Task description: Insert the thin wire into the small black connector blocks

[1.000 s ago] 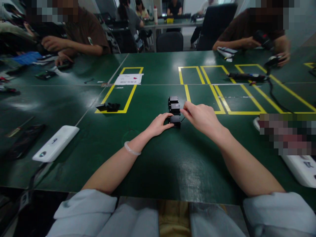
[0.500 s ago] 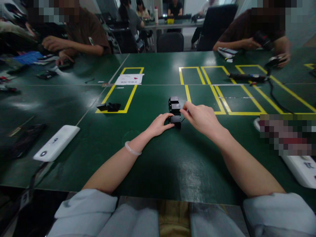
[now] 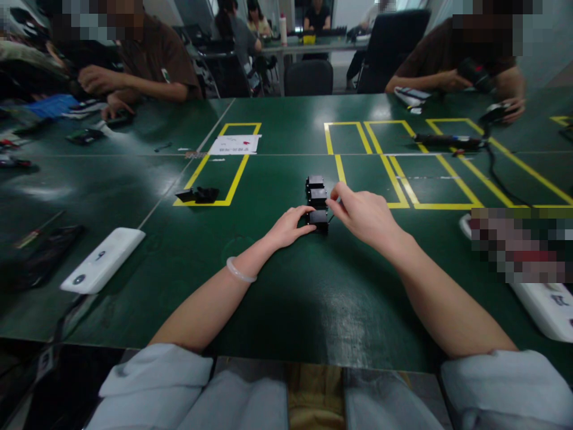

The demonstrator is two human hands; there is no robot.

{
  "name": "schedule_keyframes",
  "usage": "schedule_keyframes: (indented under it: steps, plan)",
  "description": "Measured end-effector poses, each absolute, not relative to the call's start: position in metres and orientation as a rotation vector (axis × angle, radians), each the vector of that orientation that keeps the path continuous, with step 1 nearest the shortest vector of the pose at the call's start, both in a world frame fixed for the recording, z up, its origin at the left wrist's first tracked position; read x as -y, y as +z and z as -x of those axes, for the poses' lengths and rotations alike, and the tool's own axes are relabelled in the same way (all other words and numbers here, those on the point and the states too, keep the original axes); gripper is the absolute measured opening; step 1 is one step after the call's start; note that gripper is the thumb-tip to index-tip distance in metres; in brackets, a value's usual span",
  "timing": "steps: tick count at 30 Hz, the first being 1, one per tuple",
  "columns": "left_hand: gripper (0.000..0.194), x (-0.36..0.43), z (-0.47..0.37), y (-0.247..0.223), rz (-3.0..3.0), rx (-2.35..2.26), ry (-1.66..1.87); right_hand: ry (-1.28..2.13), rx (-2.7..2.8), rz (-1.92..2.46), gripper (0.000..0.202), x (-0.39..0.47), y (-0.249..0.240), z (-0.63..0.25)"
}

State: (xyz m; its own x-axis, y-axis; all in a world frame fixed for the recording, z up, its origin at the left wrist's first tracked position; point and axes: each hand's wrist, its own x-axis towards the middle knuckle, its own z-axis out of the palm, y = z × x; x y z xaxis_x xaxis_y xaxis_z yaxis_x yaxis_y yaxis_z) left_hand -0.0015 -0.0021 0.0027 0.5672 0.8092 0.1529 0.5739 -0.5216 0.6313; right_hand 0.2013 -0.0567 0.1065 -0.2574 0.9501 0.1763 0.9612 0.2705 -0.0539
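Here's the left hand (image 3: 289,228), thumb and forefinger curved around the left end of the front black block (image 3: 319,220), pinching it lightly against the tabletop, forefinger on the far edge, thumb on the near one. The block lies just off those fingertips, to the right of the palm, flat on the green table (image 3: 286,310).

Over on the other side, the right hand (image 3: 369,215) is curled, thumb and forefinger drawn together close by the block's far right corner. A thin dark piece (image 3: 331,219) slants between block and hand; whether those fingers grip it, I can't tell.

So here's the relation that counts: the block sits between the two hands, left one touching, right one just beside. Its own long axis is hard to call, but straight beyond it come the middle black block (image 3: 317,196) and the back black block (image 3: 315,181), making a row that runs away from the person.

Further out, a black part (image 3: 197,194) rests on the yellow tape (image 3: 237,181) to the left, a paper sheet (image 3: 235,144) behind it. Nearer, at far left, there's a white case (image 3: 102,261), well apart from both hands.
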Motion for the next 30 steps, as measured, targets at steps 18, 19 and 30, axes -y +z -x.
schedule_keyframes:
  steps: [18,19,30]
  plan:
    - [0.044,0.0013,0.0024,-0.0002,-2.289,-1.096,0.596,-0.150,2.348,1.885,0.040,0.0561,0.1077,-0.1996]
    - [0.044,0.0012,0.0024,-0.0003,-2.289,-1.097,0.593,-0.165,2.349,1.900,0.040,0.0557,0.1075,-0.1996]
    - [0.043,0.0021,0.0022,0.0014,-2.281,-1.091,0.599,-0.113,2.317,1.837,0.037,0.0555,0.1059,-0.2013]
